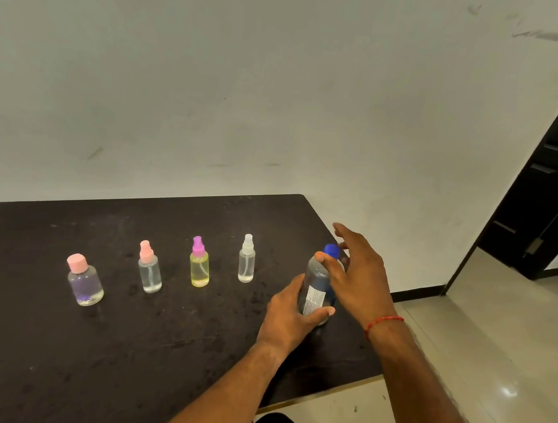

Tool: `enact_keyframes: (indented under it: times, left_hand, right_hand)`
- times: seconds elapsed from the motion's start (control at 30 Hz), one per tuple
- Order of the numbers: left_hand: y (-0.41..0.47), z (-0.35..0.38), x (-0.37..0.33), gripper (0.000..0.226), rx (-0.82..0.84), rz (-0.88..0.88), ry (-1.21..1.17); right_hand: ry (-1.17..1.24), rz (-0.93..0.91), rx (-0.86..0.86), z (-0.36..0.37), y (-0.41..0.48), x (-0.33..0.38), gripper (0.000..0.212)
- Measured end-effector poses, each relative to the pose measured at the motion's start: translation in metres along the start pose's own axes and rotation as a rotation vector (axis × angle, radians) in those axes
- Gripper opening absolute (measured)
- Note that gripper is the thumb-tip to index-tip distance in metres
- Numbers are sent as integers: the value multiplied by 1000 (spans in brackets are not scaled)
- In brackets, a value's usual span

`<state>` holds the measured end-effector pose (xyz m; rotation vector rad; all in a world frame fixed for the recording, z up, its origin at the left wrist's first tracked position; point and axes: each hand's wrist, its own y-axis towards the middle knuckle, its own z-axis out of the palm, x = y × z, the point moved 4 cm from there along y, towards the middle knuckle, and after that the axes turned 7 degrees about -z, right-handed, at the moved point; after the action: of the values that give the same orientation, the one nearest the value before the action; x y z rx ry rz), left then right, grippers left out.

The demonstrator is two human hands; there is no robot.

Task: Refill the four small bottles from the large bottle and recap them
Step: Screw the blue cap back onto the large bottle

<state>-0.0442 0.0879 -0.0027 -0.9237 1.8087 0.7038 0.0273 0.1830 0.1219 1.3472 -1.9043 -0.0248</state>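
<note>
Step in hand: opening the large bottle (317,284), which stands upright at the tabletop's (118,349) right end. The left hand (289,310) grips its body. The right hand (357,271) hovers, fingers spread, at the blue cap (332,250). Next move: pinch and unscrew the cap. The four small bottles (199,266) stand capped.

Table (48,359): four small bottles in one row, a large bottle at the row's right end.
The row slants from mid-table on the left back toward the far right corner: first small bottle (86,282) nearest the front edge, second small bottle (150,270) to its right, then third small bottle (200,265), then fourth small bottle (247,261) farthest back; all apart, caps on. Large bottle (317,287) right of the fourth, near the right edge; left hand (289,310) round its left side, right hand (357,274) against its top.
</note>
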Motion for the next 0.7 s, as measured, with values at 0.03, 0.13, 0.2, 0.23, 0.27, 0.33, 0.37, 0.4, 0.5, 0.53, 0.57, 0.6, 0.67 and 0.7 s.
enact_keyframes:
  times: [0.03,0.13,0.2,0.23,0.27,0.33,0.37,0.4,0.5,0.53,0.57,0.6,0.67,0.7]
  left_hand:
    - [0,0,-1,67,3,2,-2]
    - [0,-1,0,64,8,8,-1]
    - [0,-1,1,67,5,9,-8]
    - [0,0,1,68,2,10,-10]
    - [1,0,1,69,2,9,-13]
    - [1,0,2,65,2,6,-17]
    - [0,0,2,62,-1,6,-15]
    - [1,0,2,61,-6,9,-17]
    - [2,1,4,65,-5,21,-19]
    - [2,1,4,65,-5,24,-18]
    - [1,1,3,63,-6,24,-17]
    - [1,0,2,60,-8,24,-15]
    - [1,0,2,59,-6,21,-13]
    - [1,0,2,59,-6,20,-15]
  right_hand:
    - [15,-26,9,0,-1,1,48]
    - [-46,-39,-25,0,2,0,30]
    - [-92,-4,-43,0,6,0,28]
    - [-112,16,-43,0,8,0,29]
    - [-131,39,-39,1,10,-2,32]
    - [-188,86,-16,1,11,-3,37]
    - [-225,112,10,0,11,-3,40]
    - [-246,136,36,0,10,-4,44]
    - [-118,125,15,-1,3,-3,67]
    - [-47,83,-6,-2,0,-1,69]
    - [-3,31,-23,-2,-2,1,65]
    - [9,-9,-32,-3,-3,1,56]
    - [-7,-22,-54,-4,-1,-1,37]
    - [-13,-8,-67,-5,1,-2,31]
